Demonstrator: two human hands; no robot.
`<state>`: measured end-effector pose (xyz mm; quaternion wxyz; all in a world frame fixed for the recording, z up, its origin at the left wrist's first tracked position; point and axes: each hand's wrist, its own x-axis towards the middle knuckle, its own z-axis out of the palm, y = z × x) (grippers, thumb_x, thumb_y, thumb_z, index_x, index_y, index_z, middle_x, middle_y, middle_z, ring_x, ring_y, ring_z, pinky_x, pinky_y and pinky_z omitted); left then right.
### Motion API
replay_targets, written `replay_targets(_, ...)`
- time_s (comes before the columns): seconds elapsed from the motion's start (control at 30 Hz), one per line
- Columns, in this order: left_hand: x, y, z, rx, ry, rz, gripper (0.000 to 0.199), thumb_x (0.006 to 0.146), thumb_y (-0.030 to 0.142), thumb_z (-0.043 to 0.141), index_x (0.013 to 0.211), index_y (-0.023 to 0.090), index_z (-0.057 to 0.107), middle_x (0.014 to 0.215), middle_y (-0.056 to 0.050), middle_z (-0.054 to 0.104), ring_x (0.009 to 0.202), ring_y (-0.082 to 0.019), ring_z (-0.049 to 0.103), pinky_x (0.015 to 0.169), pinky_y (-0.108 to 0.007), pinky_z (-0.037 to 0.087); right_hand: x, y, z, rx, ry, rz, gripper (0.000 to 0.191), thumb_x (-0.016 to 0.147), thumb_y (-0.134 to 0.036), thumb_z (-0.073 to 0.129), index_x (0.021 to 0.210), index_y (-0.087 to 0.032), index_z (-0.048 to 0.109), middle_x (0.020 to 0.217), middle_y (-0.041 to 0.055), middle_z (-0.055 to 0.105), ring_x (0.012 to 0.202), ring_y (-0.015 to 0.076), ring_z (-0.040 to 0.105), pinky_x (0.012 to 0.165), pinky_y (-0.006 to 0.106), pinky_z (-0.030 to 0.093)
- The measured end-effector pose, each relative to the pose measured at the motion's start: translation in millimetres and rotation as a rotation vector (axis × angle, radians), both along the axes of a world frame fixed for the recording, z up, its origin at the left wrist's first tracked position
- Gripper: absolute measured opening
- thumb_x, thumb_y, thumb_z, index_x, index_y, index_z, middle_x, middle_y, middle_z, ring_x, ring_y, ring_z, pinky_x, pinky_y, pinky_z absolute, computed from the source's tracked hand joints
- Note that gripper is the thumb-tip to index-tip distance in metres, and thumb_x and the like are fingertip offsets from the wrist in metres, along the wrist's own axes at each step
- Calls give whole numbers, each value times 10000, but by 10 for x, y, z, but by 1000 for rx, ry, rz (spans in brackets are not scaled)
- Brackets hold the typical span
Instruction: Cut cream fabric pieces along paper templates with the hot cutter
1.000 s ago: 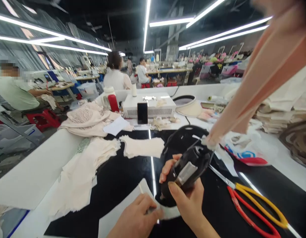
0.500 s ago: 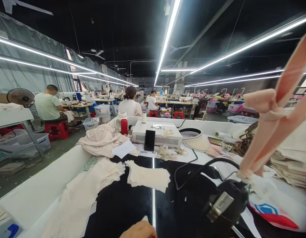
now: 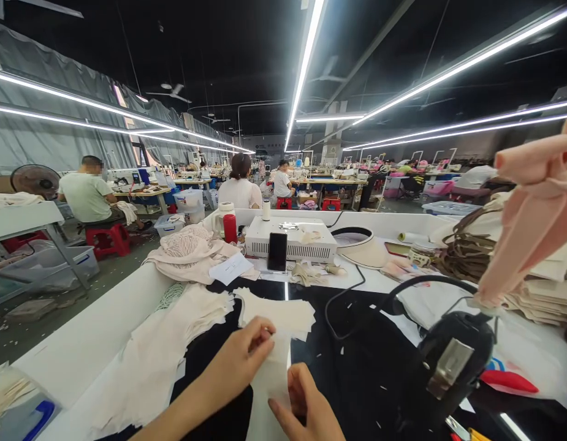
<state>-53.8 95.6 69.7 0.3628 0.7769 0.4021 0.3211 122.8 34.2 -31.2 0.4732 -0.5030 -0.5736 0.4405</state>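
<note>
Fingers of the left hand [image 3: 232, 364] seem to pinch the far end of a pale sheet [image 3: 266, 407]; the right hand [image 3: 313, 407] curls at its right edge, its grip unclear. The sheet is over the counter [image 3: 357, 361], near the cut cloth pieces [image 3: 281, 313], left of the black cutter [image 3: 469, 334].

My phone [image 3: 277, 252] stands before the metal box [image 3: 290, 240]. The visor [image 3: 363, 250] lies right of that box.

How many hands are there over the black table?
2. The left hand is by the far part of the thin pale sheet; the right hand is nearer, at the sheet's right edge. Neither is hidden.
</note>
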Motion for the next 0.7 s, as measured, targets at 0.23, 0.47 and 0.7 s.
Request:
replay_targets(0.23,-132,581,27,-6,-174,215,398,887,449,608,1207,214,643,879,-5,622,744,-159,598,664,-248,465,80,628,276,59,-52,-121,272,864,-489,585,973,-240,587,662,-58,509,624,175,518,586,276,392)
replay_targets(0.47,-103,1056,-146,38,-25,374,367,878,335,550,1206,218,663,940,-1,597,642,-126,526,645,-252,447,465,1374,357,120,-168,-354,386,847,-486,638,1114,-208,612,745,-21,620,709,213,604,703,342,464)
replay_targets(0.7,-52,1192,-458,66,254,404,338,907,161,494,1192,179,675,941,-46,673,852,-203,645,861,-321,494,649,1641,232,150,-342,-350,296,997,-393,664,1185,-166,644,1030,42,699,914,206,691,877,422,575)
